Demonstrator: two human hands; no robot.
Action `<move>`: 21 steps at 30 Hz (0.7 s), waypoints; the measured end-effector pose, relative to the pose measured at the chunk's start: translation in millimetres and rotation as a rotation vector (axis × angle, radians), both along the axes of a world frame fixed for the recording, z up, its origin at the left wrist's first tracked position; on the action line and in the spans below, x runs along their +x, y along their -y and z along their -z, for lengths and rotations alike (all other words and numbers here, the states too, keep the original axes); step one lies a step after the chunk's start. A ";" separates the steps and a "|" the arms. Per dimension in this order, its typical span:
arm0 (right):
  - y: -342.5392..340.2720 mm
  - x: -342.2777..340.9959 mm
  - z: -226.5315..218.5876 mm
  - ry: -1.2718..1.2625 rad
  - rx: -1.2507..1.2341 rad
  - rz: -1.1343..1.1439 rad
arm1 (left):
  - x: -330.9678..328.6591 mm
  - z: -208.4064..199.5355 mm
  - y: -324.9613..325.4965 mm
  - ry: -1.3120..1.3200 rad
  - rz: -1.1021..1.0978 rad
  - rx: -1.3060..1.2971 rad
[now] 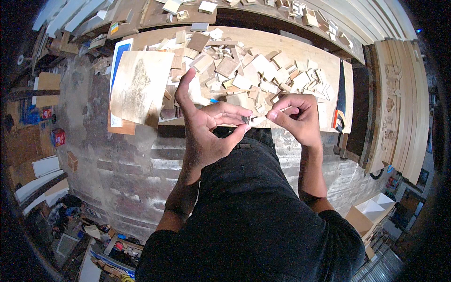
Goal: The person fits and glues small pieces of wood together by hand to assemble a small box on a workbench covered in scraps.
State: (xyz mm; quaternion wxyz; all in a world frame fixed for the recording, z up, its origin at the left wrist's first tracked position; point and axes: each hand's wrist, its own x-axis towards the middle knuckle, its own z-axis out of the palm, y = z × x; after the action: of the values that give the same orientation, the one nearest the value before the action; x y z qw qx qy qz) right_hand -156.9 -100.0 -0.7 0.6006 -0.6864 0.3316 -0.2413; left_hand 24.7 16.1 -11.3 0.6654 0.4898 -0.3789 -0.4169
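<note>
My left hand [206, 121] is closed in a pinch, its thumb and fingertips on a small dark grey piece [246, 120] too small to name. My right hand [300, 117] pinches a small pale stick-like piece [259, 119], which looks like wood. The two pieces meet or nearly meet in front of my body, with a dark spot between them; whether they touch I cannot tell. Both hands are above the near edge of a workbench [263, 40]. Beyond them lies a heap of small wood offcuts [228, 66].
A thin plywood sheet [141, 84] lies at the bench's left end, over a blue-and-white board [120, 61]. A handsaw with an orange-and-black handle [338, 121] rests at the right end. Long planks [399, 113] are stacked at the right. A shelf [277, 19] with more offcuts runs behind.
</note>
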 end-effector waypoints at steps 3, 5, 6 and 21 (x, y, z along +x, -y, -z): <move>-3.4 5.3 1.0 -0.012 0.021 -0.010 | 0.4 0.3 0.3 -0.007 0.003 -0.006; -3.6 7.9 2.6 -0.048 0.020 0.025 | 0.4 0.4 0.1 -0.012 0.003 0.001; -2.2 8.5 3.9 -0.075 0.009 0.051 | 0.6 0.2 0.1 -0.012 0.002 0.016; 4.8 8.9 20.0 -0.050 0.096 0.049 | 5.9 8.8 1.6 -0.042 -0.027 0.099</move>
State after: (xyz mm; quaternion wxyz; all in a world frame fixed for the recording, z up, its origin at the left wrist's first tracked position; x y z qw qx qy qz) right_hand -148.0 -104.8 -20.8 0.6182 -0.6542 0.3745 -0.2228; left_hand 30.5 14.5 -20.1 0.6537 0.5182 -0.3372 -0.4363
